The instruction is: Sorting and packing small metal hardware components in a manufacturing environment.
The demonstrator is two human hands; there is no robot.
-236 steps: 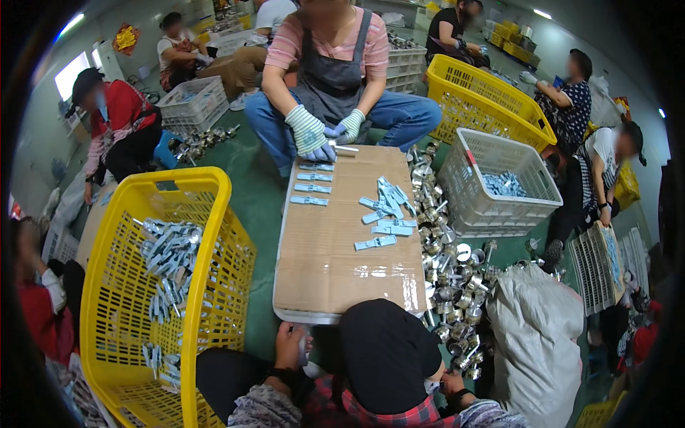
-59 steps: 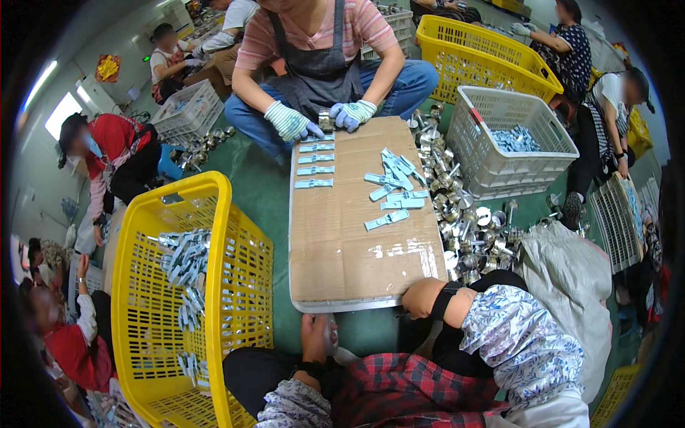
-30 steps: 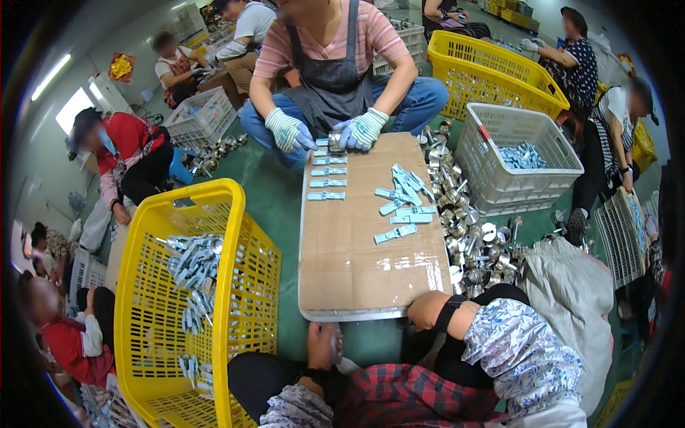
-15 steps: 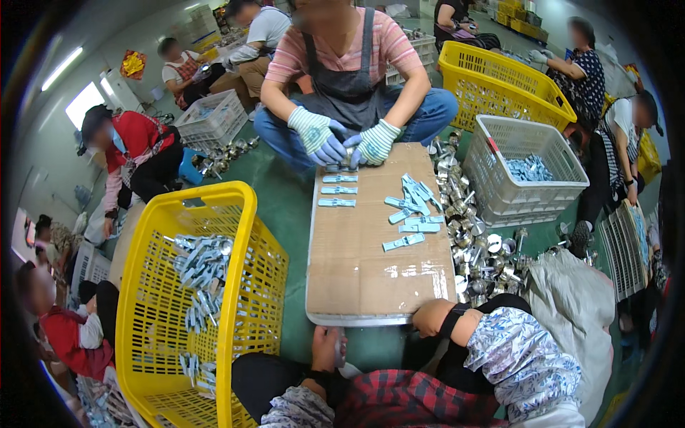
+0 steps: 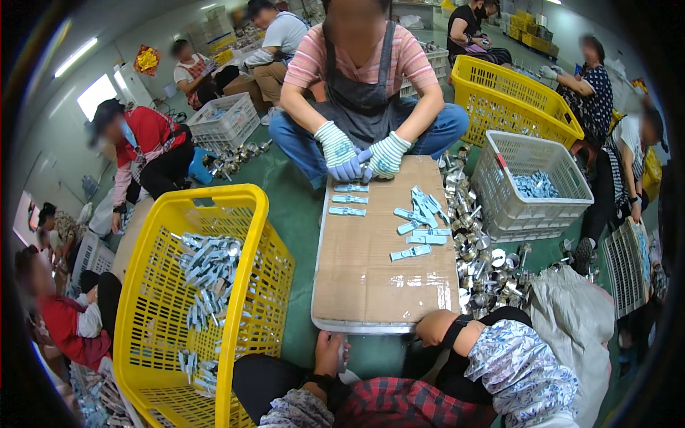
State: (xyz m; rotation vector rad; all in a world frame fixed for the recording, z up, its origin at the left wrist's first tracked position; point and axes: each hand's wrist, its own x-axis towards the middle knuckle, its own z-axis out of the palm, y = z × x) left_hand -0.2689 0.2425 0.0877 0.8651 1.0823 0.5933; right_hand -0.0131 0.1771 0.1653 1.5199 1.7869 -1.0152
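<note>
At the near edge of a cardboard-covered board [image 5: 385, 285], my left hand [image 5: 330, 354] is curled closed, and something greyish shows beside its fingers. What it holds I cannot make out. My right hand [image 5: 437, 329] is against the board's near right corner, its fingers mostly hidden. Light-blue clip-like pieces lie on the board: a loose pile [image 5: 427, 208] on the right and a neat column [image 5: 348, 211] at the far left. Across the board, a co-worker's gloved hands [image 5: 360, 160] are together over the far edge; what is between them is hidden.
A yellow basket [image 5: 246, 285] with blue pieces and metal parts stands at my left. Loose metal strainer-like parts [image 5: 492, 264] lie along the board's right side, beside a grey crate [image 5: 531, 210] and a white sack [image 5: 574, 314]. Other people sit working around the room.
The view has shifted slightly, so the board and co-worker sit lower and farther right. The co-worker's gloved hands are closer together. My hands stay near the board's near edge.
</note>
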